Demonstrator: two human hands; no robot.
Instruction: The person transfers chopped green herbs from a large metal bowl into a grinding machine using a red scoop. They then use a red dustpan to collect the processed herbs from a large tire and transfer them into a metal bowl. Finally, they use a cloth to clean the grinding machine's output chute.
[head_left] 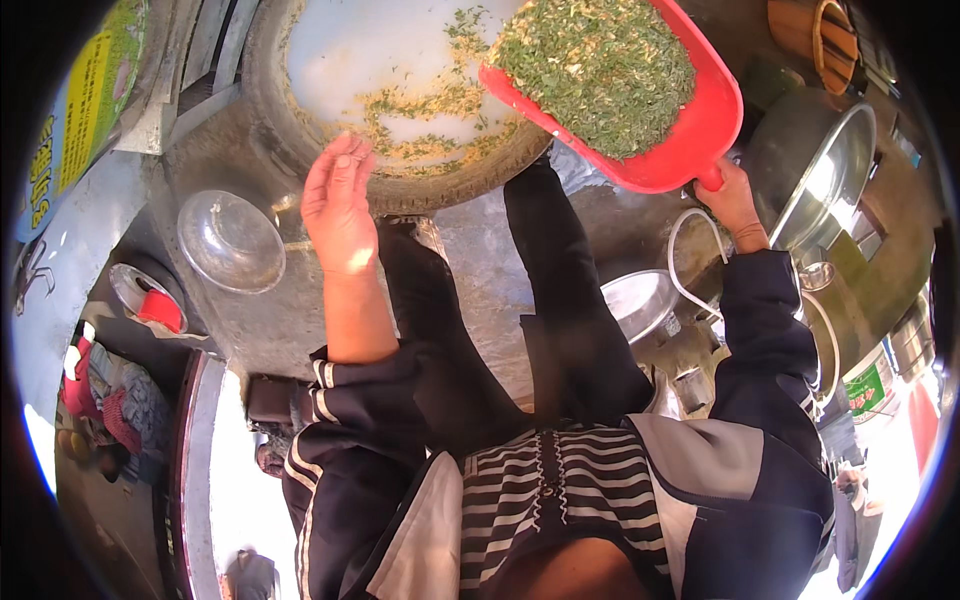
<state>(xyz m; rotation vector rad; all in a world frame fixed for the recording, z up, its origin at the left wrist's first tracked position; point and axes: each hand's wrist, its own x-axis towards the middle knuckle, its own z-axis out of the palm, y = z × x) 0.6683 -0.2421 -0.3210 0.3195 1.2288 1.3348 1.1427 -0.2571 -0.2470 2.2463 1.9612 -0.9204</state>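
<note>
My right hand [735, 205] grips the short handle of a red plastic scoop [722, 110], which is tilted over the right side of a large round basin. Chopped green leaves mixed with yellowish meal [600, 75] heap up in the scoop. The basin [480, 180] has a thick, crusted rim and a whitish inside, with meal and green bits [425, 105] scattered along its near side. My left hand [340, 200] is raised at the basin's near left rim, fingers drawn together with the thumb against them. Whatever may be between those fingers is hidden.
A clear round bowl-like lid [232, 242] lies left of my left arm. Farther left is a pot with a red item [160, 310]. On the right are a large metal basin [830, 165], a pale hose [680, 250], a shallow metal pan [640, 302] and a metal cup [692, 388].
</note>
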